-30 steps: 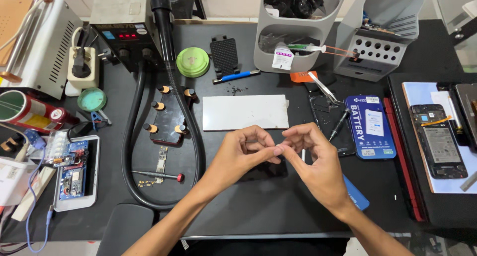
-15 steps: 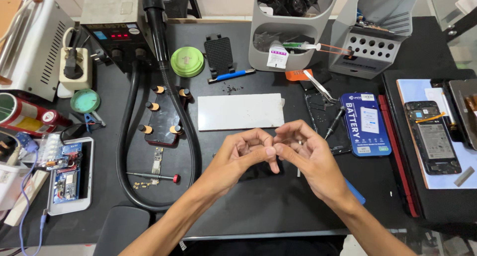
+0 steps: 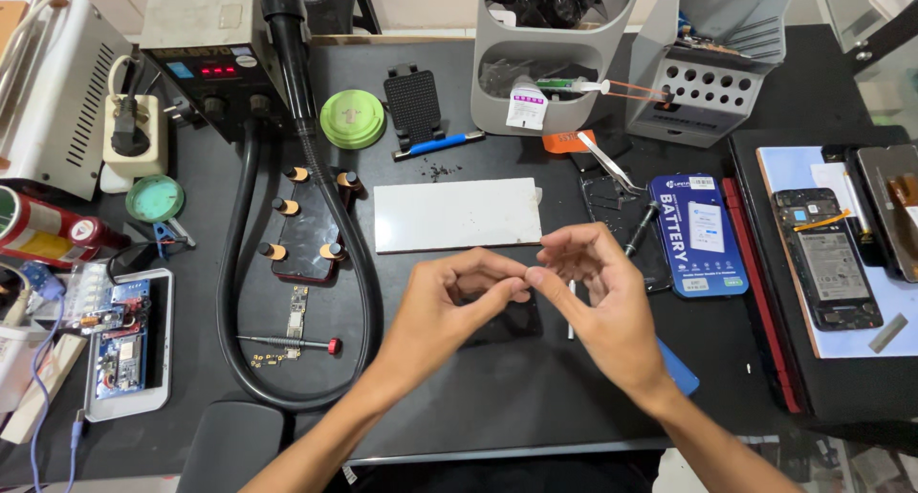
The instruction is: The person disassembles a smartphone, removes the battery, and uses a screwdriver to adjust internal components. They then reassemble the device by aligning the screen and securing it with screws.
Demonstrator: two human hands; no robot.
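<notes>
My left hand (image 3: 449,306) and my right hand (image 3: 602,306) meet fingertip to fingertip above the black work mat (image 3: 459,407). Thumb and forefinger of each hand pinch at the same spot, on a tiny piece too small to make out. My right hand's other fingers are spread. Under the hands lies a small dark flat device (image 3: 512,326), partly hidden, with a thin metal tool (image 3: 571,323) beside it. Just beyond the hands is a white rectangular tile (image 3: 457,214).
A blue battery pack (image 3: 698,235) and tweezers (image 3: 607,163) lie to the right, and an opened phone (image 3: 827,259) at far right. On the left are a phone in a clamp holder (image 3: 306,230), a hot-air station (image 3: 215,53) with its looping hose (image 3: 239,292), a screwdriver (image 3: 287,342) and circuit boards (image 3: 120,345). Grey organisers (image 3: 550,53) stand behind.
The hands stay pinched together in the same spot over the mat, with the fingers shifting only slightly. The camera view has drifted a little.
</notes>
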